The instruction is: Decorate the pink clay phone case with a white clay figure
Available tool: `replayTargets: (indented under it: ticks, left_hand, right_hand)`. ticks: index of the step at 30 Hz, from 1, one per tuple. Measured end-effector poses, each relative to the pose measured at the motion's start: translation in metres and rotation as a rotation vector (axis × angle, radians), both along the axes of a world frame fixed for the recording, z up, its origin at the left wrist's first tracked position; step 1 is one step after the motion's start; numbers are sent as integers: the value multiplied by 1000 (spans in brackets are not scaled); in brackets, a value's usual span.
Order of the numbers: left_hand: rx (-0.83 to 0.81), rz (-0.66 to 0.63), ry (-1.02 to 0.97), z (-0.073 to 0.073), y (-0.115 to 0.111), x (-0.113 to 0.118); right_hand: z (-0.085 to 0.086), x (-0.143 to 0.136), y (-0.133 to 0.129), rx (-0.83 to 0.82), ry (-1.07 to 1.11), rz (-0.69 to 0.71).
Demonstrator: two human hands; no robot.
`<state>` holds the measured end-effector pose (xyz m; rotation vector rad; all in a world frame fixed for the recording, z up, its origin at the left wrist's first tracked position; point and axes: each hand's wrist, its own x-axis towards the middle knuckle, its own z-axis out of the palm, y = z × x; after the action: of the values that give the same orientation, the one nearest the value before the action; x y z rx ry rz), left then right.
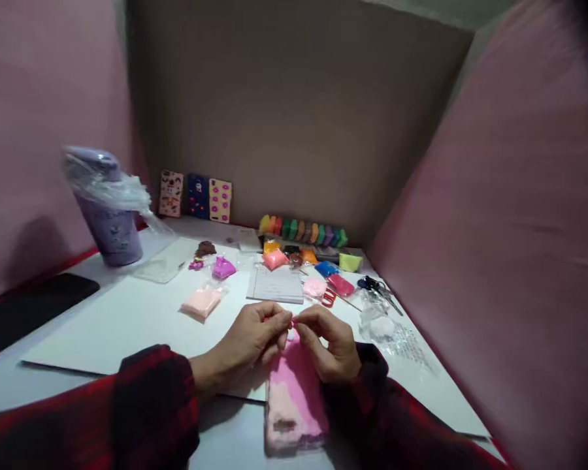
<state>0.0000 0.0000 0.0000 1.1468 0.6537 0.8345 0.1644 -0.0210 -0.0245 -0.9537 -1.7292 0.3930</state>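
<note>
My left hand (255, 336) and my right hand (328, 343) meet fingertip to fingertip over the near table edge, pinching a tiny pink piece of clay (292, 322) between them. Both sleeves are dark red plaid. Directly below the hands lies a phone case (294, 398) covered in pink and pale pink clay, with a small dark spot near its near end. A pale peach clay packet (202, 302) rests to the left of my left hand.
A white board (127, 320) covers the table. Behind it lie a notepad (276, 284), several coloured clay packets (326, 268), a row of clay colours (304, 230), scissors (378, 288), clear wrappers (389, 329), phone cases (196, 196), a purple cup (108, 215) and a black phone (29, 307).
</note>
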Motion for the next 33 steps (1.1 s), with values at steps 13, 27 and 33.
replayTargets:
  ticks: [13, 27, 33]
  left_hand:
    - [38, 25, 36, 7, -4, 2]
    - [23, 53, 8, 6, -3, 1]
    - [37, 32, 28, 9, -3, 1]
  right_hand:
    - [0, -1, 0, -14, 23, 10]
    - [2, -2, -1, 27, 17, -6]
    - [2, -2, 0, 35, 32, -6]
